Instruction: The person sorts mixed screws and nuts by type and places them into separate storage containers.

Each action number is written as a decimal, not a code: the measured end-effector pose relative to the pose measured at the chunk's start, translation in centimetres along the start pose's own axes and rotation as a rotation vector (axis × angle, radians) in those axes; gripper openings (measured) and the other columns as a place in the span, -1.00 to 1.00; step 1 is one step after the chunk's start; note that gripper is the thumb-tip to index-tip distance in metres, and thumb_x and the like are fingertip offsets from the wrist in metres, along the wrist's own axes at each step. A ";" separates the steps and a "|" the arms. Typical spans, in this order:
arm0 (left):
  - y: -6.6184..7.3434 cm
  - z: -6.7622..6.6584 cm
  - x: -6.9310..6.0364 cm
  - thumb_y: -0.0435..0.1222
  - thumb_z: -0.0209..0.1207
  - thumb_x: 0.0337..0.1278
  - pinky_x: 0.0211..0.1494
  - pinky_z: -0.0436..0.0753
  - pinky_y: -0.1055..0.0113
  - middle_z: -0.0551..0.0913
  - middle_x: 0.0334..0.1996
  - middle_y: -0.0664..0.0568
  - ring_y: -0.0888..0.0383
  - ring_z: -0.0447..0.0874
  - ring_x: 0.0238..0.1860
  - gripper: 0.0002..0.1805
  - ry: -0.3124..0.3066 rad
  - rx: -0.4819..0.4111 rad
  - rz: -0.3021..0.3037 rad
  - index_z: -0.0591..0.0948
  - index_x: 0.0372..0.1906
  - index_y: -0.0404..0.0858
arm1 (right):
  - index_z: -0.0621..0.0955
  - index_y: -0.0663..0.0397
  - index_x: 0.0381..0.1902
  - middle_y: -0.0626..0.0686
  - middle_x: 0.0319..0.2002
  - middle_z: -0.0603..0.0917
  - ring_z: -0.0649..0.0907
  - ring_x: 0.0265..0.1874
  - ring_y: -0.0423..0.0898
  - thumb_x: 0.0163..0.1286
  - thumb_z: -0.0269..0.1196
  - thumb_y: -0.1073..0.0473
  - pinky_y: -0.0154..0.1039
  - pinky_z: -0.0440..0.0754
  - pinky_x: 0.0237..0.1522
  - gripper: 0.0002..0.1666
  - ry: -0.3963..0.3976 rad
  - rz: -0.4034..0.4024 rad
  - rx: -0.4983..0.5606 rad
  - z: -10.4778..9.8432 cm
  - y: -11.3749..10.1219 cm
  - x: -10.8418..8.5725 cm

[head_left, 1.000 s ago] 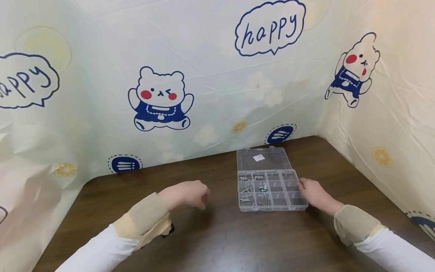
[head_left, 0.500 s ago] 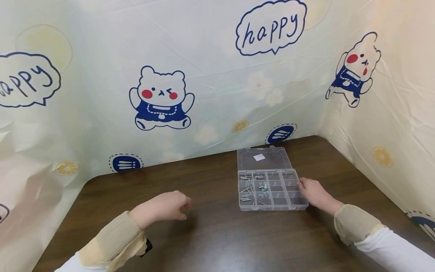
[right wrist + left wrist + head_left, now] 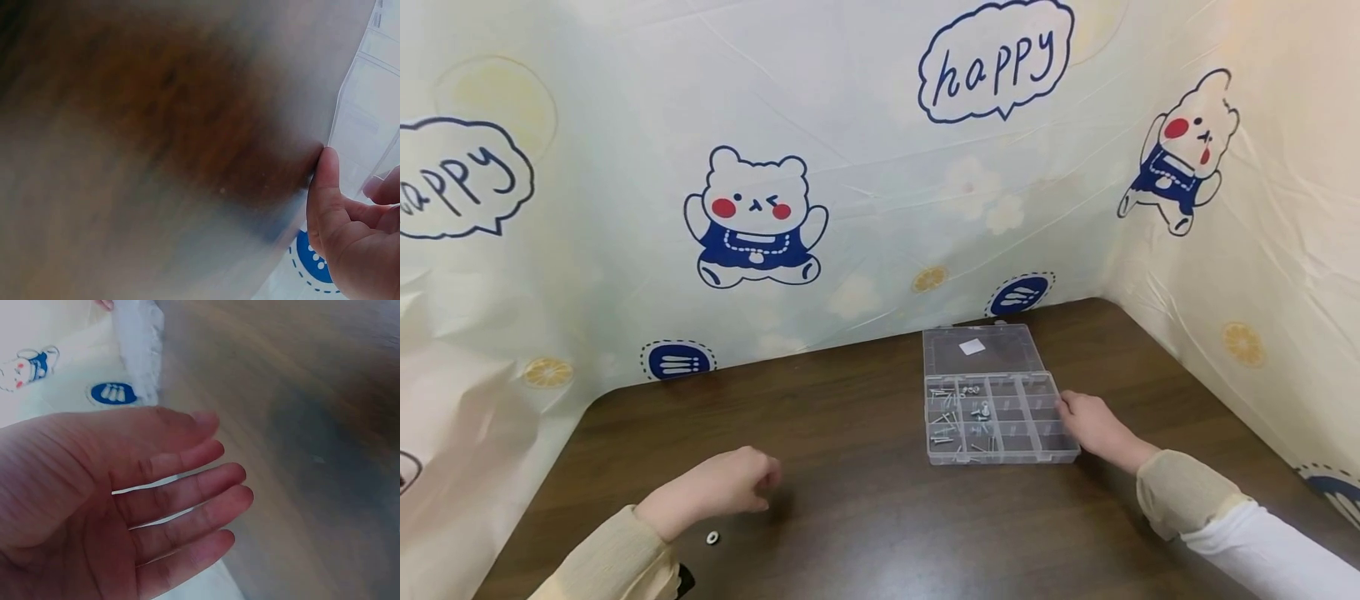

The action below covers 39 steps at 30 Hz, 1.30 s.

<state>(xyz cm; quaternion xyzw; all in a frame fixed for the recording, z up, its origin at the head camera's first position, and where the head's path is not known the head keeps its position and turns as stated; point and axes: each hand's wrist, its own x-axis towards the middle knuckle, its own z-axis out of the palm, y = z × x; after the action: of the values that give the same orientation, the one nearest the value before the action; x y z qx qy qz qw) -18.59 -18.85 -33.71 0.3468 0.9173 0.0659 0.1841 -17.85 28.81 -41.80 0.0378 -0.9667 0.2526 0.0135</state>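
In the head view my left hand hovers over the left part of the table. Its palm and loosely bent fingers hold nothing in the left wrist view. A small silver washer lies on the wood just below that hand, near the cuff. To the right, a clear plastic compartment box lies with its lid folded back. Screws and other small metal fasteners fill some of its left compartments. My right hand grips the box's right edge between thumb and fingers.
The dark brown wooden table runs back to a printed curtain with bears and lettering. More of this curtain closes off both sides. A white label sits on the box lid.
My left hand has moved left and toward me, away from the box. The washer near its cuff has come into view. The right hand and box have stayed in place.
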 end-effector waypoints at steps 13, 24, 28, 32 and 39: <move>-3.7 3.0 -2.1 -0.49 0.35 -0.47 -0.50 0.40 0.37 0.42 -0.59 0.15 0.32 0.33 -0.55 -0.70 0.028 -0.056 -0.006 0.49 -0.52 -0.21 | 0.49 0.43 -0.31 0.02 -0.60 0.44 0.45 -0.58 -0.09 0.34 -0.07 0.28 -0.16 0.42 -0.48 -0.72 0.037 -0.018 -0.006 0.4 0.3 0.0; -4.8 4.9 -3.1 -0.58 0.29 -0.66 -0.52 0.36 0.43 0.35 -0.60 0.19 0.38 0.26 -0.55 -0.61 0.089 -0.110 0.048 0.42 -0.55 -0.20 | 0.49 0.41 -0.34 0.01 -0.61 0.43 0.45 -0.58 -0.09 0.34 -0.06 0.28 -0.15 0.42 -0.48 -0.74 0.045 -0.028 -0.019 0.3 0.2 0.0; -5.1 5.0 -3.2 -0.60 0.23 -0.70 -0.53 0.35 0.45 0.34 -0.62 0.20 0.39 0.25 -0.57 -0.61 0.098 -0.113 0.057 0.40 -0.57 -0.19 | 0.48 0.41 -0.36 0.01 -0.62 0.43 0.44 -0.59 -0.10 0.35 -0.06 0.29 -0.17 0.41 -0.50 -0.74 0.046 -0.028 -0.012 0.3 0.0 -0.1; -5.5 5.1 -3.4 -0.60 0.21 -0.72 -0.53 0.34 0.46 0.33 -0.62 0.20 0.39 0.23 -0.57 -0.61 0.097 -0.121 0.069 0.41 -0.57 -0.18 | 0.48 0.41 -0.36 0.01 -0.62 0.42 0.43 -0.60 -0.11 0.35 -0.06 0.29 -0.18 0.40 -0.51 -0.75 0.040 -0.016 -0.007 0.3 -0.1 -0.2; -5.9 5.1 -3.7 -0.63 0.13 -0.67 -0.55 0.31 0.47 0.32 -0.65 0.24 0.42 0.22 -0.59 -0.63 0.077 -0.156 0.058 0.40 -0.61 -0.15 | 0.49 0.43 -0.36 0.03 -0.60 0.45 0.46 -0.56 -0.06 0.34 -0.04 0.29 -0.11 0.43 -0.47 -0.74 0.049 -0.022 -0.026 0.2 -0.3 -0.1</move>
<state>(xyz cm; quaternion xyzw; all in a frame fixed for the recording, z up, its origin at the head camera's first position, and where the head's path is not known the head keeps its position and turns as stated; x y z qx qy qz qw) -17.69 -25.78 -38.78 0.3551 0.9053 0.1558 0.1733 -17.70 28.47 -41.88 0.0420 -0.9689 0.2405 0.0404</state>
